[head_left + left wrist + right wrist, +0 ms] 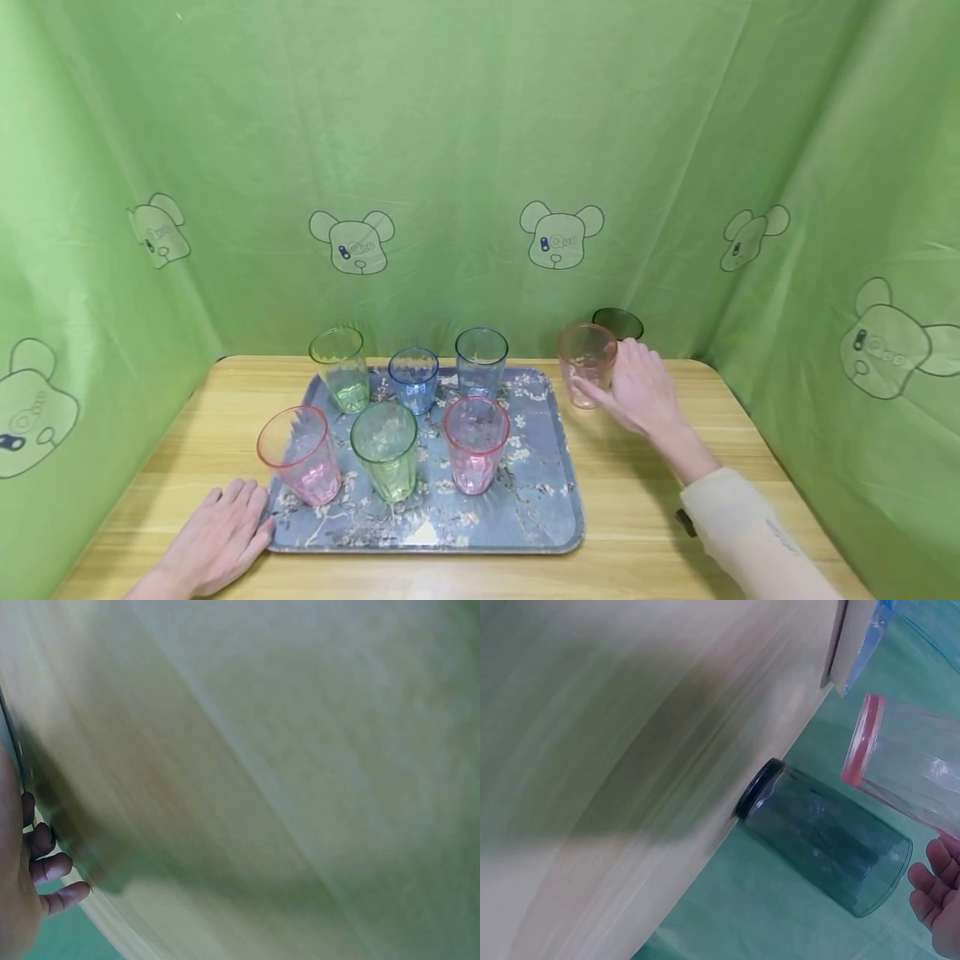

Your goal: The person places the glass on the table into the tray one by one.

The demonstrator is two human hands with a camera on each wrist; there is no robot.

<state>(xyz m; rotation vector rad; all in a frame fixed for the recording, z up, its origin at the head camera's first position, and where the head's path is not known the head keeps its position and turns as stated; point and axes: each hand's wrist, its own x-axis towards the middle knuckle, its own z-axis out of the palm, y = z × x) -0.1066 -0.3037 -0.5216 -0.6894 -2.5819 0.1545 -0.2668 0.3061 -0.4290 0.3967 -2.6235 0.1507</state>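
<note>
My right hand (641, 387) grips a clear orange-rimmed tumbler (587, 354) to the right of the tray. The right wrist view shows this tumbler (911, 765) with its base held off the table. Behind the hand stands a dark green tumbler (617, 323), mostly hidden in the head view; its whole side (829, 836) shows from the right wrist. My left hand (221, 533) rests flat at the left edge of the grey-blue floral tray (525, 508), its thumb by the rim. From the left wrist, only some fingertips (56, 866) appear.
On the tray stand two green tumblers (393, 467) (348, 392), two pink ones (311, 467) (476, 462), a short blue glass (416, 387) and a taller blue tumbler (482, 367). Green curtains (465, 125) enclose the wooden table (637, 525) on the back and sides.
</note>
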